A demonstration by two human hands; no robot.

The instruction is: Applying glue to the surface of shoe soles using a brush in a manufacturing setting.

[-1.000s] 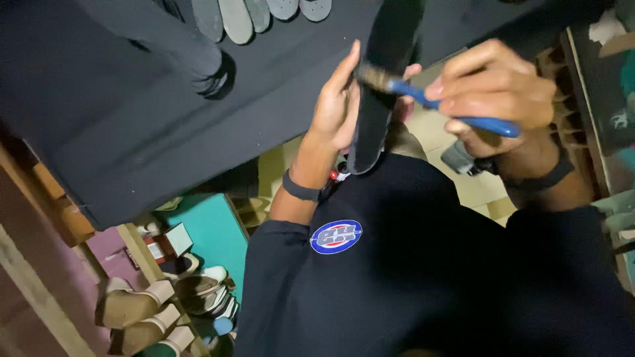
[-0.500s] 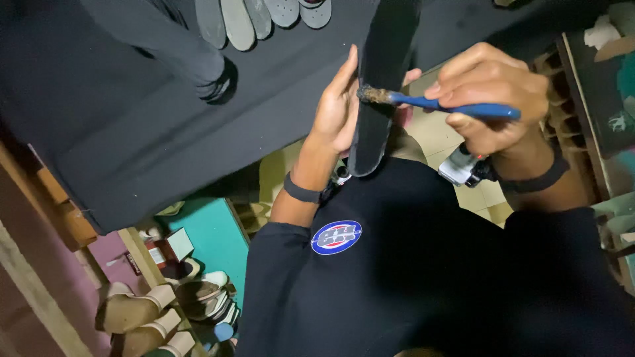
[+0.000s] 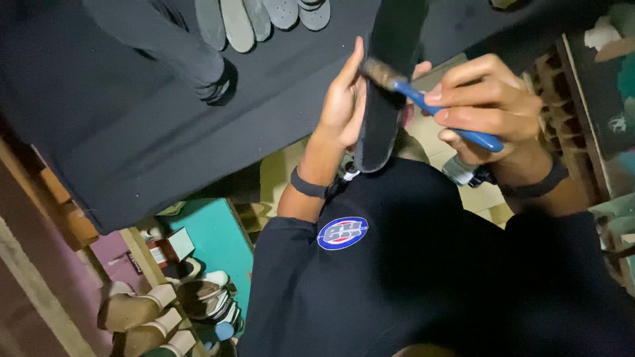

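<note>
Black shirt, round blue badge, dark wristbands.

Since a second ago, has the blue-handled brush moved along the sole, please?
Yes: the blue-handled brush has moved up the dark shoe sole, away from its lower tip.

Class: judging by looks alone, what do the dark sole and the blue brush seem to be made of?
Sole: probably rubber or foam, with a matte, dark, thin, flat profile; the picture cannot settle which.
Brush: the handle looks like smooth, glossy blue plastic; the bristles are brownish and clumped, possibly coated, and their fibre is unclear.
</note>
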